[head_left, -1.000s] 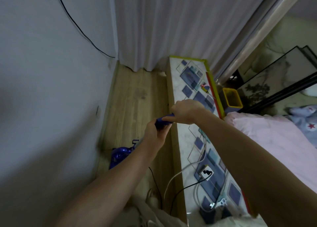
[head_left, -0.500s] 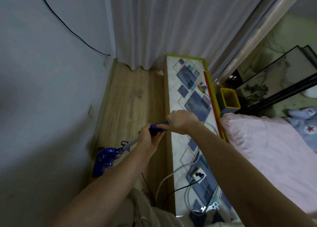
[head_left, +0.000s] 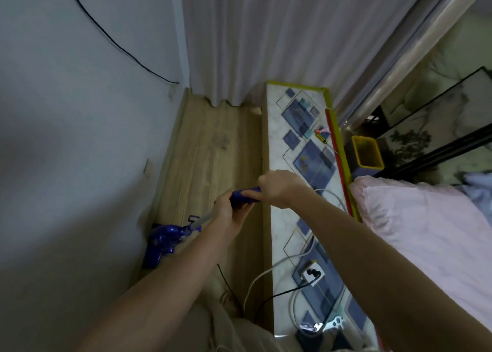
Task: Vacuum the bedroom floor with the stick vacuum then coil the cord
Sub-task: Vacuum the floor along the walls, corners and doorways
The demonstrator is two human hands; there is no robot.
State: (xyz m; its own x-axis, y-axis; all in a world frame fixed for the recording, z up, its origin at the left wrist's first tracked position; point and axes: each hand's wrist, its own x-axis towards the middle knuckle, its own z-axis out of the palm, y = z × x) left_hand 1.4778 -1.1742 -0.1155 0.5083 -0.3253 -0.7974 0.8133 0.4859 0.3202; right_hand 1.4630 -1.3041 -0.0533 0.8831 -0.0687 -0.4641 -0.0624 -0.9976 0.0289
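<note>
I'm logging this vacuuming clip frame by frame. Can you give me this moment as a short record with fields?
place: narrow strip of wooden floor between the wall and a patterned ledge
tool: blue stick vacuum, body low by the wall
left hand: grips the blue handle, lower down
right hand: grips the handle's upper end
cords: white cable and black cable run over the ledge's edge from a white socket
beside: pink bedding, yellow bin

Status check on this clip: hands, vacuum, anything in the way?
Both hands, left and right, grip the blue handle. Vacuum body low beside the wall. Black cord trails on the floor near the feet.
</note>
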